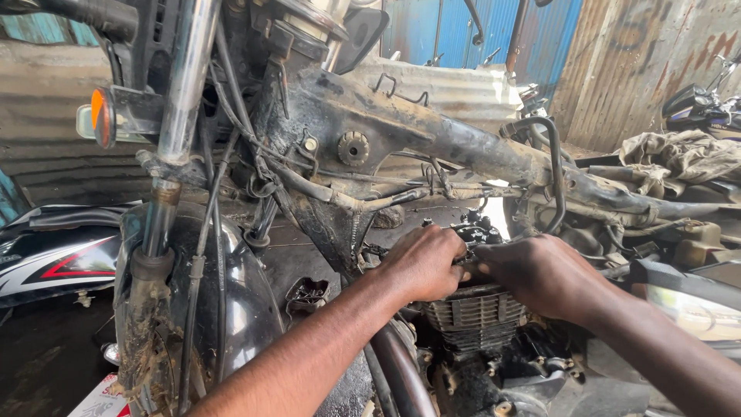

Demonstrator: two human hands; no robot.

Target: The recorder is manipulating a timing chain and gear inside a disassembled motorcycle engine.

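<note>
Two hands meet on top of a stripped motorbike's engine.

Both hands rest on the finned engine [472,313], which sits under the grimy frame tube [463,150] and behind the front fork [179,116]. Left hand [423,261] is curled, fingers pressed together on the engine's top edge; right hand [540,274] comes in from the seat side, fingers closed there too, touching the left. Whatever they pinch is hidden. Neither is nearer.

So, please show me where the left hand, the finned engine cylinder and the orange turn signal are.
left hand [421,262]: head view, back of the hand.
finned engine cylinder [472,315]: head view, front fins.
orange turn signal [98,116]: head view, lens.
</note>
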